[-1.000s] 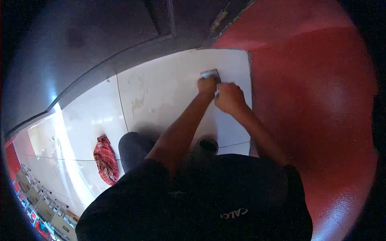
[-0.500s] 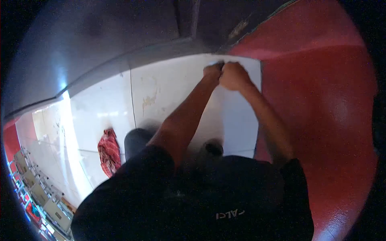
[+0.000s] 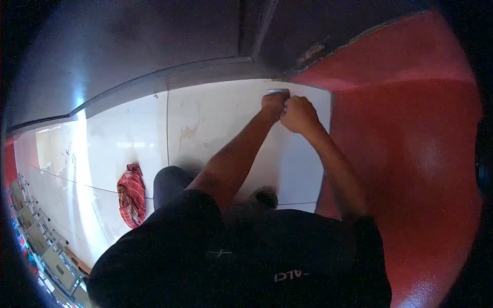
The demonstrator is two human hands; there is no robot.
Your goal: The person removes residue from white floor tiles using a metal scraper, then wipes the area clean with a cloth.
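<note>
Two hands are seen, side by side at the far edge of a white floor tile (image 3: 221, 128). One small pale pad (image 3: 278, 92) is gripped under the curled fingers of the left hand (image 3: 272, 104); the right hand (image 3: 299, 114) is closed into a fist touching it. Both arms are stretched forward. One red checked cloth (image 3: 130, 194) lies well apart on the tiles. Red floor (image 3: 411, 154) borders the tile's right edge.

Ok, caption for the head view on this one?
Crouched person presses a small grey pad with left hand and right hand at the white tile's far edge.
</note>
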